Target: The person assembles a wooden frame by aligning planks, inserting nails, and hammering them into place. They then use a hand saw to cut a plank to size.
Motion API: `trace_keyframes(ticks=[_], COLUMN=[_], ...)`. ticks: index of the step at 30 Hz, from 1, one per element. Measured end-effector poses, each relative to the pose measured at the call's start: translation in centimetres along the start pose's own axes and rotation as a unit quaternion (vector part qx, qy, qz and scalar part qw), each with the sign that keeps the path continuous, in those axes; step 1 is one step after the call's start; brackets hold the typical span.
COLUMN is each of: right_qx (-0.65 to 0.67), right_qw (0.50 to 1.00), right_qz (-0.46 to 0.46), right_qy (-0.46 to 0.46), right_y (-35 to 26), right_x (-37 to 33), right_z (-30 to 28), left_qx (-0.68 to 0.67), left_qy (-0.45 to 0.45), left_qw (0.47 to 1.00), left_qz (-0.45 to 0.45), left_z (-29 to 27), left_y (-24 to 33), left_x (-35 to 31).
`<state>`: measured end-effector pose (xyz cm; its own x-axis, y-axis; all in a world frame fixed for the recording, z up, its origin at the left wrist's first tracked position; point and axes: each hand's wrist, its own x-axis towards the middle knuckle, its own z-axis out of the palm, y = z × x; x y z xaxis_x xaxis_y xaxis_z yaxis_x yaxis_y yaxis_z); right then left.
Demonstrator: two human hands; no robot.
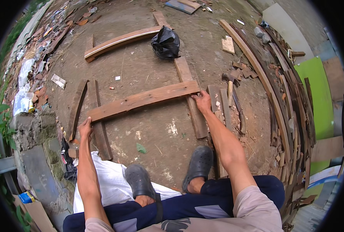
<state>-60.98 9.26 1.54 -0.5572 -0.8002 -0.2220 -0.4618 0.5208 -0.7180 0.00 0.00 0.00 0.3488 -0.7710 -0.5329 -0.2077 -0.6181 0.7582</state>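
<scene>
A brown wooden plank (141, 99) with dark nail holes lies crosswise over two boards, the left board (101, 135) and the right board (195, 116). My left hand (86, 128) grips the plank's left end, thumb on top. My right hand (203, 101) pinches the near edge of its right end. Just right of that hand are a hammer (230, 92) with a pale wooden handle and a second dark long-handled tool (239, 110), next to short wood pieces (217, 101). A dark, narrow board (77, 108) lies left of the left board.
Farther off lies another plank (121, 43), with a black plastic bag (166, 42) at its right end. Long timbers (257, 73) and stacked scrap wood line the right side. A broken block wall (36, 154) and litter stand at left. A white sheet (102, 174) lies by my feet.
</scene>
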Motion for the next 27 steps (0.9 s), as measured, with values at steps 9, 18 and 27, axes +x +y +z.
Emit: trace_keyframes(ticks=[9,18,27], right_qx=[0.102,0.07,0.025], right_qw=[0.993,0.996,0.996], right_qz=[-0.012,0.055,0.083], right_qy=[-0.053,0.017,-0.008], right_y=[3.0,1.3,2.2], right_x=[2.0,3.3,4.1], right_z=[0.9,-0.5,-2.1], left_qx=[0.015,-0.007,0.03], left_qy=[0.006,0.048,0.057], left_qw=[1.0,0.999,0.997], left_qz=[-0.017,-0.011,-0.052], left_z=[-0.9,1.8,4.4], left_y=[0.5,1.9,3.3], left_x=[-0.3,-2.1,-1.9])
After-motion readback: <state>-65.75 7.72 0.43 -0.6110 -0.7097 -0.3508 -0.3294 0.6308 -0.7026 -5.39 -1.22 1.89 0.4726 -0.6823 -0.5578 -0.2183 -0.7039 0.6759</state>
